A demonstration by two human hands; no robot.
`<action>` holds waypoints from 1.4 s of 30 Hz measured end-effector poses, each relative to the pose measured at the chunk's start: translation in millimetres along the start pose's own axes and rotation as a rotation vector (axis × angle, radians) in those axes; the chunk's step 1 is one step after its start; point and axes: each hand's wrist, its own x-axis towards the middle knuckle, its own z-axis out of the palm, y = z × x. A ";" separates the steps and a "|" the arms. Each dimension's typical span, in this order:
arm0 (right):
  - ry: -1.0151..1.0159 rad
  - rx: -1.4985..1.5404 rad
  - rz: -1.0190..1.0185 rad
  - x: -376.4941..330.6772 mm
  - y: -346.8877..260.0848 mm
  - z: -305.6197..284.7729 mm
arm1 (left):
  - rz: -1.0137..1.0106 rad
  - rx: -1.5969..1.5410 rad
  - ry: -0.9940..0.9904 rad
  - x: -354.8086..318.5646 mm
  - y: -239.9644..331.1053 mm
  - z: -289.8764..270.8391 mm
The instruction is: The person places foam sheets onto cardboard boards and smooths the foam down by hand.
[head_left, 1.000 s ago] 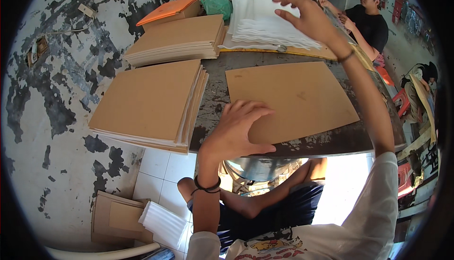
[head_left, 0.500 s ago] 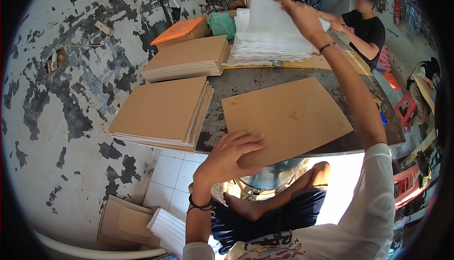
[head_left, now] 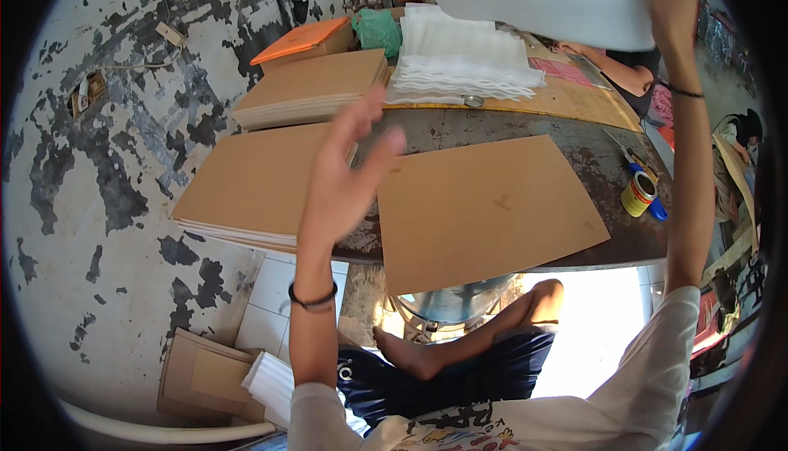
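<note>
High at the upper right, my right hand (head_left: pixel 675 9) grips the edge of a white foam sheet (head_left: pixel 546 0), which hangs raised over the far part of the table. My left hand (head_left: pixel 341 176) is in the air, slightly blurred, fingers apart and holding nothing. It is above the gap between a stack of cardboard sheets (head_left: pixel 246 176) and a single brown cardboard sheet (head_left: pixel 492 213). That single sheet lies flat in front of me, its near corner past the table's edge. Beyond it rests a pile of white foam sheets (head_left: pixel 460 53).
Behind the near stack stands another cardboard stack (head_left: pixel 316 82), with an orange-topped box (head_left: pixel 300 41) and green plastic bag (head_left: pixel 379 32) farther back. To the right are a yellow can (head_left: pixel 638 195) and scissors (head_left: pixel 628 155). A co-worker's arm (head_left: pixel 616 69) reaches in at the far right.
My right hand has lifted the foam sheet off the pile, up and to the right. My left hand has left the cardboard and risen. The can and scissors have come into view.
</note>
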 end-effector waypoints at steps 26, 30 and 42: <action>-0.682 -0.570 0.947 -241.0 -14.9 -59.2 | -0.292 0.631 -0.241 5.4 -83.0 8.6; -0.742 -0.573 0.932 -245.9 -12.8 -59.3 | -0.231 0.656 -0.166 -4.7 -94.7 11.4; -0.881 -0.632 1.027 -245.6 -16.1 -46.8 | -0.175 0.763 -0.204 -10.3 -99.7 14.9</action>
